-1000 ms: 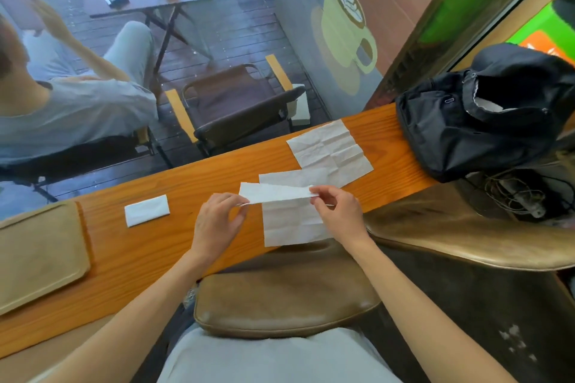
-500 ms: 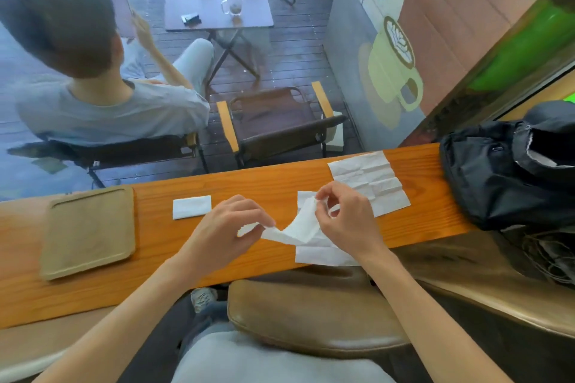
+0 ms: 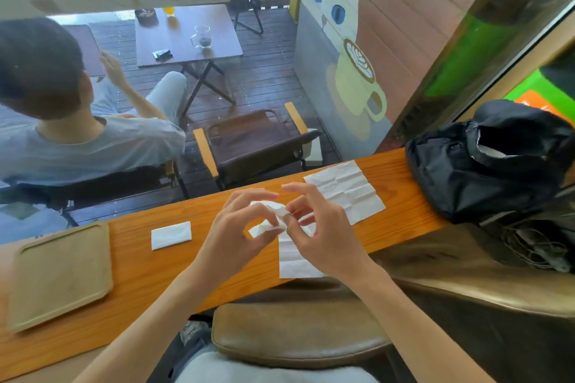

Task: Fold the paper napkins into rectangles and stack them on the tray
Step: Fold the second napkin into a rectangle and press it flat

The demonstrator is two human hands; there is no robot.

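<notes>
Hands: left hand (image 3: 238, 227), right hand (image 3: 323, 227) pinch crumpled napkin (image 3: 270, 220); folds hidden.

Between our hands and the tray (image 3: 59, 277) at the counter's left end, we see only a folded napkin (image 3: 170, 235) on the bare wood, near the far edge. To the right, an open napkin (image 3: 345, 191) lies flat, and just past it a black bag (image 3: 485, 162) blocks the counter's end. A window closes off the counter's far edge.
</notes>
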